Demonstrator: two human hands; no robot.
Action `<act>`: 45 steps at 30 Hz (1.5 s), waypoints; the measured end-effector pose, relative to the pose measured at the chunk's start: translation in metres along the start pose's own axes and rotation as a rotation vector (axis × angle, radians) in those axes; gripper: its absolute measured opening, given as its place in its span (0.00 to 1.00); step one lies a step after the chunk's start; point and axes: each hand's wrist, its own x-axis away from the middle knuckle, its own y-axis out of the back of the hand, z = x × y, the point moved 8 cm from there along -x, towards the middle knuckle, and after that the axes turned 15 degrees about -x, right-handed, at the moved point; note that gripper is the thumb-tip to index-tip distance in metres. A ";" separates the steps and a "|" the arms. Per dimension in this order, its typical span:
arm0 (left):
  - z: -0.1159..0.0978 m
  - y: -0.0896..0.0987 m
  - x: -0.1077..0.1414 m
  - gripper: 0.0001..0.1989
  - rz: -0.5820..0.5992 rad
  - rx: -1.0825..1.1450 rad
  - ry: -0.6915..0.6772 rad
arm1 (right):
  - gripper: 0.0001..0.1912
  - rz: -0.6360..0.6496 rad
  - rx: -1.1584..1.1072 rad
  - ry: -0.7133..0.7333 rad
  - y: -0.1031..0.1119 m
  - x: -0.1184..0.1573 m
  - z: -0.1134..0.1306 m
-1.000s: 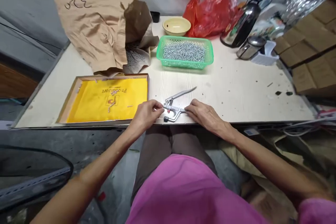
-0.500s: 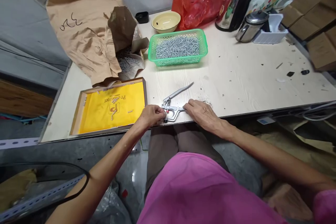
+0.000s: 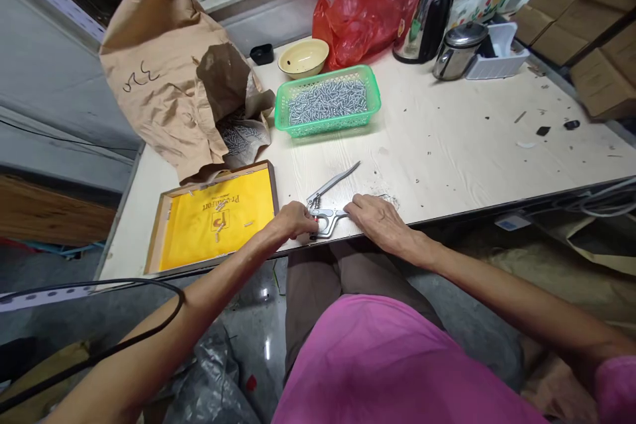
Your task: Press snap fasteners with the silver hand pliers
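Note:
A metal hand tool with two spread handles and a spring (image 3: 328, 220) lies at the table's front edge. My right hand (image 3: 377, 217) is closed on the end of its lower handle. At the tool's left end, my left hand (image 3: 296, 220) is pinched beside a small red part; what lies between its fingertips is too small to tell. To the left, a shallow tray (image 3: 272, 193) with a yellow lining (image 3: 199, 232) holds several small metal pieces. Behind the tool stands a green basket (image 3: 324, 126) filled with small metal pieces (image 3: 328, 99).
An open brown paper bag (image 3: 163, 93) with metal pieces stands at the back left. Along the back are a cream bowl (image 3: 303, 58), a red plastic bag (image 3: 358, 10), a metal flask (image 3: 428, 10), a lidded metal pot (image 3: 460, 50) and a white plastic holder (image 3: 499, 56).
The view has shifted, showing more of the back shelf. My left hand has moved slightly onto the tool's left end and covers more of it. My right hand keeps its hold.

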 end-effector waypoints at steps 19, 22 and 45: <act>0.024 -0.034 0.006 0.11 -0.016 0.495 0.092 | 0.08 0.033 -0.059 -0.009 0.007 0.000 0.002; 0.026 -0.034 0.007 0.11 -0.029 0.501 0.116 | 0.21 0.028 -0.096 0.012 0.020 -0.011 -0.005; 0.035 -0.038 0.018 0.09 -0.115 0.438 0.118 | 0.27 0.200 0.079 0.032 0.021 -0.042 -0.004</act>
